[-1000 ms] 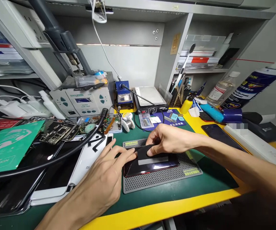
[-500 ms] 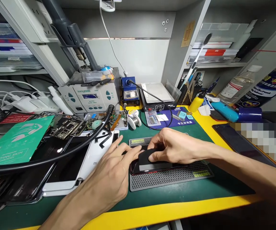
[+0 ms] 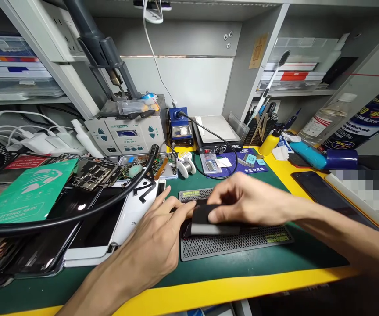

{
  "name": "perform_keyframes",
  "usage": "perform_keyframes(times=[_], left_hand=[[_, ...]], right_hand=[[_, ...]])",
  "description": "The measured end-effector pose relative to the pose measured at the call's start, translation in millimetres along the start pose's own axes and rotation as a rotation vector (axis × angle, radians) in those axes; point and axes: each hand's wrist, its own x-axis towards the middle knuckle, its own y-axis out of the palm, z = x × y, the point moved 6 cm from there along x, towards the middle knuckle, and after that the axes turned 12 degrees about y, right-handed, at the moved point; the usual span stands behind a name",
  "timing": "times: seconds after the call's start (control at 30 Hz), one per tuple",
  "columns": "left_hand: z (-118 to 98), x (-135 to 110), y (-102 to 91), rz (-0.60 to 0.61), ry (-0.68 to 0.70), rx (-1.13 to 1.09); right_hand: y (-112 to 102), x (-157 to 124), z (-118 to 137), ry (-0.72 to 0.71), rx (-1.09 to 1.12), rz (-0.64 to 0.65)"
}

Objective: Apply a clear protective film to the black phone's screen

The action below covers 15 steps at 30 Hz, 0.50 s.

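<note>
A dark phone (image 3: 184, 231) lies on a grey perforated non-slip mat (image 3: 222, 249), mostly hidden by my hands and the tool over it. My right hand (image 3: 238, 202) pinches a black squeegee (image 3: 204, 215) with a pale grey lower edge, thumb on the near face and fingers curled behind. That edge rests against the phone's left part, near its front side. At the phone's left end, my left hand (image 3: 158, 232) holds it; thumb and index fingertips meet the phone's edge beside the squeegee, while another finger sticks out.
On the left lie a white phone (image 3: 133, 210), dark panels, a green packet (image 3: 28, 191) and a thick black hose (image 3: 110, 205). Behind stand a hot-air station (image 3: 126, 134), a solder spool (image 3: 186, 167) and a hot plate (image 3: 217, 131). Another dark phone (image 3: 327, 193) lies right.
My right hand has shifted slightly with the squeegee, which has tipped a little more toward me. My left hand keeps its place on the phone. The view has moved slightly.
</note>
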Motion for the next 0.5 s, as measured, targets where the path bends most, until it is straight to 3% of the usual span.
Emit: perform_keyframes(times=[0.13,0.3,0.5], left_hand=[[2,0,-0.8,0.016,-0.019,-0.032],[7,-2,0.3,0.087,-0.056,-0.098],[15,-6,0.9,0.134,-0.098,-0.11]], right_hand=[[-17,6,-6,0.034,0.03,-0.077],[-6,18,-5,0.034,-0.024,0.004],[4,22,-4,0.036,-0.092,-0.009]])
